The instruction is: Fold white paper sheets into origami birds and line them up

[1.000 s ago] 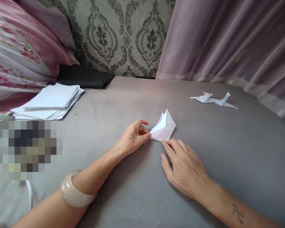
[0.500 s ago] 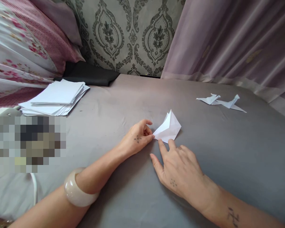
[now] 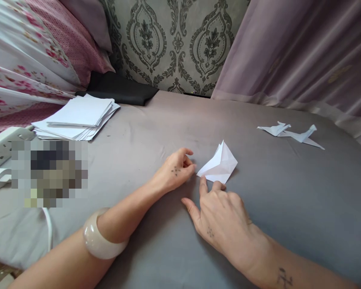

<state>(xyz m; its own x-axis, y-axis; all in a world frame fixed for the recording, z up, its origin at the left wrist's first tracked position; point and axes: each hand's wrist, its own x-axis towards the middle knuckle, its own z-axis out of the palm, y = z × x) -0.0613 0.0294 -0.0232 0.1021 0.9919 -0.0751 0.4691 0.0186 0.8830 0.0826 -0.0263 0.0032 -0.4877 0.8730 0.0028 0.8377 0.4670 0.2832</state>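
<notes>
A partly folded piece of white paper (image 3: 221, 164) lies on the grey cloth, with a raised point at its top and a narrow tip to the left. My right hand (image 3: 224, 216) is open, its thumb spread out to the left. Its index fingertip presses on the paper's lower left edge, and another bent finger touches the bottom edge. Just left of the narrow tip is my left hand (image 3: 178, 170), fingers loosely curled and thumb apart from the index finger; it appears to hold nothing. A pale bangle (image 3: 100, 241) circles the left forearm.
Two folded paper birds (image 3: 291, 132) lie at the back right. A stack of white paper (image 3: 81, 114) is at the back left, before a black folded item (image 3: 120, 90). A white power strip (image 3: 7, 144) and a blurred-out patch are on the left.
My left hand has let go of the paper's left tip, leaving a small gap. My right index finger stays on the lower edge. The whole view has shifted slightly.
</notes>
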